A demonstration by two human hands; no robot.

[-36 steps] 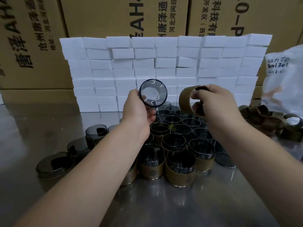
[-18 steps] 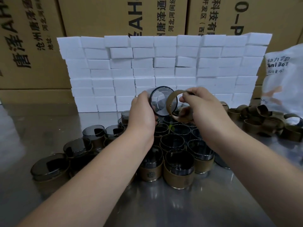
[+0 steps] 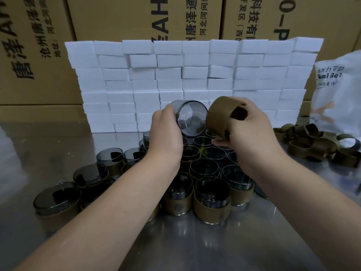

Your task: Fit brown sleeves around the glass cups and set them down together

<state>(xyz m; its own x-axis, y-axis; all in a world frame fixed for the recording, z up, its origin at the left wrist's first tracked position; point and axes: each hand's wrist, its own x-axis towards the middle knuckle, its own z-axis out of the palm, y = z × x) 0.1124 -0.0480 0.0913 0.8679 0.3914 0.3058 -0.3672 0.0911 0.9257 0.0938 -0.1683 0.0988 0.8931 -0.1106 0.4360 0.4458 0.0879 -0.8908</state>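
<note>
Body parts in view: left hand [image 3: 166, 132], right hand [image 3: 252, 130], left forearm [image 3: 117, 202], right forearm [image 3: 304, 184]. All are bare up to the frame edge. Nail detail is too blurred to tell.

Left grip [image 3: 166, 132], right grip [image 3: 252, 130], both curled.

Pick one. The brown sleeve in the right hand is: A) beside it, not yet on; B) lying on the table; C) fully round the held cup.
A: the right hand holds the brown sleeve beside the bare glass cup, which the left hand grips on its side.
</note>
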